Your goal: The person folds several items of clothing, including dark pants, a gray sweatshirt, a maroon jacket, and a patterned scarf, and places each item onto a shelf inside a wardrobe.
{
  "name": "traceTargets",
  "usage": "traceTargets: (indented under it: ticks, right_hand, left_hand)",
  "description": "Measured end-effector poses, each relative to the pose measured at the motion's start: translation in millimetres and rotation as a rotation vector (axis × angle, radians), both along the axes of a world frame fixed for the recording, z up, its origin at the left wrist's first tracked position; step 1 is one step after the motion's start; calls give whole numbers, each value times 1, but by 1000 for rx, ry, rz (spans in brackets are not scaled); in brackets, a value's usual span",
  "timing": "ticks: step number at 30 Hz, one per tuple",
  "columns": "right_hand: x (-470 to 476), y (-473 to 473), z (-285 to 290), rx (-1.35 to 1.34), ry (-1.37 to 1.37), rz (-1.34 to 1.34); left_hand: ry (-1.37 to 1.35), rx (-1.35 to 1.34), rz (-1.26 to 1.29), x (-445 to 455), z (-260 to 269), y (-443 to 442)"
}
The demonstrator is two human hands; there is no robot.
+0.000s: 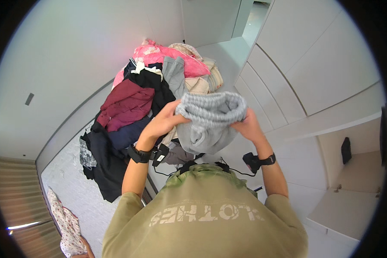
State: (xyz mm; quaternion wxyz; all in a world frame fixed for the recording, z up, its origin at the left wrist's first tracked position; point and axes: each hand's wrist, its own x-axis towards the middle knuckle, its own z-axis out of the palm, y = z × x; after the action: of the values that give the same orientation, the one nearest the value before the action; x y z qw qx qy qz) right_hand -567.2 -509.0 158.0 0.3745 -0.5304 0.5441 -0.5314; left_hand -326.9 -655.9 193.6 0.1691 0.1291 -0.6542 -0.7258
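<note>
Grey trousers with a gathered elastic waistband (pixel 209 132) hang in front of my chest, the waist opening facing up and partly spread. My left hand (pixel 163 119) grips the left side of the waistband. On the opposite side my right hand (pixel 248 125) pinches the band near its lower edge. The lower part of the garment is bunched, and its legs cannot be seen. Just beyond my left hand lies a heap of clothes, with a maroon garment (pixel 127 104) and a navy garment (pixel 129 132) closest to it.
Black garments (pixel 106 164), a grey folded garment (pixel 174 72) and pink bedding (pixel 171 56) make up the heap. White drawers (pixel 261 93) stand at the right, near an open cabinet compartment (pixel 358 164). A person in spotted clothing (pixel 69 229) is at lower left. Brown curtains (pixel 13 190) hang behind.
</note>
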Motion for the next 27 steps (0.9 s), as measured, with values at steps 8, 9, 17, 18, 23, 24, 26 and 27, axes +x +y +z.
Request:
traceTargets:
  ticks: [8,9,17,18,23,24,26,27]
  right_hand:
    - [6,3,91,-110,-22,32]
    - [11,3,107,-147,0,12]
    - [2,-17,254,-408,611,-111]
    - [-9,-24,268,-559,1000,-155]
    - [-77,-95,247,-31,177,-91]
    - [-84,-119,208,12,85,-175]
    - [-102,-132,117,183,-166,-169]
    - [-107,-132,75,288,-478,-133]
  left_hand:
    - [308,161,-230,28,8,-51]
    - [488,414,-306,23,-2,-57]
    - [344,820,226,-27,-135,13]
    - [231,705,252,-26,-142,26]
    - [-250,-446,222,6,-141,71]
    - [-296,-648,191,15,-139,73]
    - [-363,-899,126,30,-134,73]
    - [-392,-977,87,37,-132,71]
